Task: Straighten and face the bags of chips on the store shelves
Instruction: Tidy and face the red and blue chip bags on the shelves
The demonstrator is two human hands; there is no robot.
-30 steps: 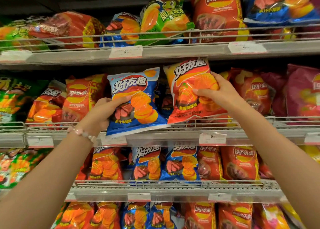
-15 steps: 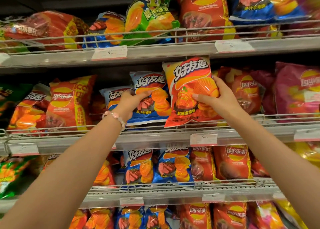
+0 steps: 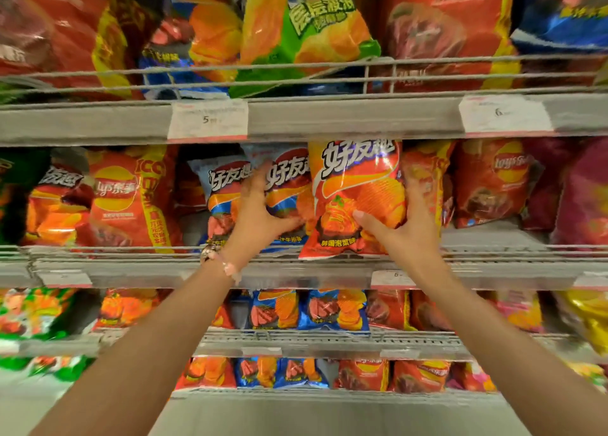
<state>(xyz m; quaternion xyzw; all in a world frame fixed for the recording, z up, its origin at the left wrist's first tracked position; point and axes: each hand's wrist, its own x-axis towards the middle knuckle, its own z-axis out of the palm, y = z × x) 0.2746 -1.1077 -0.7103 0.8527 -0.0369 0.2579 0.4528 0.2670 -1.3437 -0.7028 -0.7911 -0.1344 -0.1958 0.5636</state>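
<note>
Left hand (image 3: 260,215) clamped on glossy blue crinkled chip bag (image 3: 289,188) | right hand (image 3: 399,228) on orange-red bag (image 3: 358,185), 3 o'clock | risk: bags judged liable to be toppled over the wire rail (image 3: 131,249) if released tilted.

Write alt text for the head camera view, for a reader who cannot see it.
A person's right hand grips an orange-red chip bag upright on the middle shelf, while the left hand holds a blue chip bag beside it. Crowded rows of chip bags fill the shelves above and below.
</note>
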